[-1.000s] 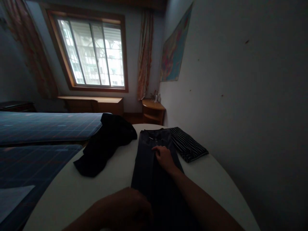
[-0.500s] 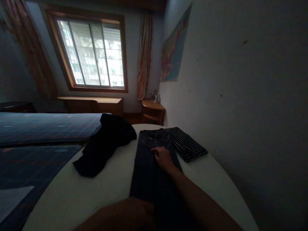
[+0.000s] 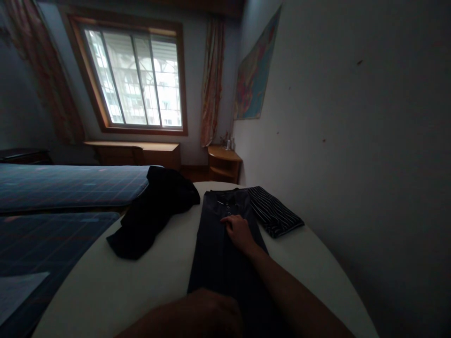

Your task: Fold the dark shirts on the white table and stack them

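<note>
A dark shirt lies folded lengthwise into a long strip on the round table, its collar and small buttons at the far end. On its upper part, just below the buttons, rests my right hand, fingers laid against the cloth and nothing visible in its grasp. My left hand is low in the view over the near part of the shirt; its fingers are dark and blurred, so their closure does not show. The shirt's near end is hidden by my hands and the frame edge.
A striped folded garment lies right of the shirt. A crumpled black garment covers the left side of the pale table. A plaid mattress stands beyond the left edge, a wall on the right.
My left hand has shifted slightly to the right over the near part of the shirt. My right hand stays in place.
</note>
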Tool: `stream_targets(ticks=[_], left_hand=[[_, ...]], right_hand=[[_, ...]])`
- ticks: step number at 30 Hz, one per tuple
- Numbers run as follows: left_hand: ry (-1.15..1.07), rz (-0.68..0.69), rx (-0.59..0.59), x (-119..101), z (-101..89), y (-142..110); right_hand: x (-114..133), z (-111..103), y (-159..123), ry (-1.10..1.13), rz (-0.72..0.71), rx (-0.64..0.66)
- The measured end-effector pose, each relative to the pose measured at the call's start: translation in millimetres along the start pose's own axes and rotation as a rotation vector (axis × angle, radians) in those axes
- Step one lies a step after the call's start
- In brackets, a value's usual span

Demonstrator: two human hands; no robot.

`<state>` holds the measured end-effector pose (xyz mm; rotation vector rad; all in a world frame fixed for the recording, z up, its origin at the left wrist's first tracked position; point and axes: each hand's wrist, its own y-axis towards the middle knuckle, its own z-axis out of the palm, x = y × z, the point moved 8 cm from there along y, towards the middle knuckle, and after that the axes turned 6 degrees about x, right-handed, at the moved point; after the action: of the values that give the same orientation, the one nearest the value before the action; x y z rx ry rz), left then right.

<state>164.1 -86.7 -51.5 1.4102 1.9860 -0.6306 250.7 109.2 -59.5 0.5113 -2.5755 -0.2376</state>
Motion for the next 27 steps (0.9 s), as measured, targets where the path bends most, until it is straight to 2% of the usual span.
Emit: stream_targets(ticks=[3,4,7,10,14,18,27], left_hand=[[0.163,-0.155,-0.329,19,-44.1,-15],[0.236,-0.217,-0.395,31,-52.3,-20],[0.399,-0.368,-0.479,73,-61.9,-29],[0.450,-0.527,-0.484,106,-64.8,-31],[0.480,-0.661,-0.408,117,-66.5,-29],[0.535,-0.680,-0.393,118,-74.2,-26],[0.590,-0.742,-0.412,145,-109.5,-19]], right_hand=[[2,-1,-1,-0.016,-0.002,0.000],[2,-1,-2,-0.026,0.001,0.000],[0,-1,-3,-0.085,0.026,-0.010],[-2,3,-3,-0.112,0.038,0.010],[-3,12,2,-0.076,0.005,0.057],[-1,15,11,-0.060,-0.027,0.045],[-2,23,54,-0.073,-0.049,0.059]])
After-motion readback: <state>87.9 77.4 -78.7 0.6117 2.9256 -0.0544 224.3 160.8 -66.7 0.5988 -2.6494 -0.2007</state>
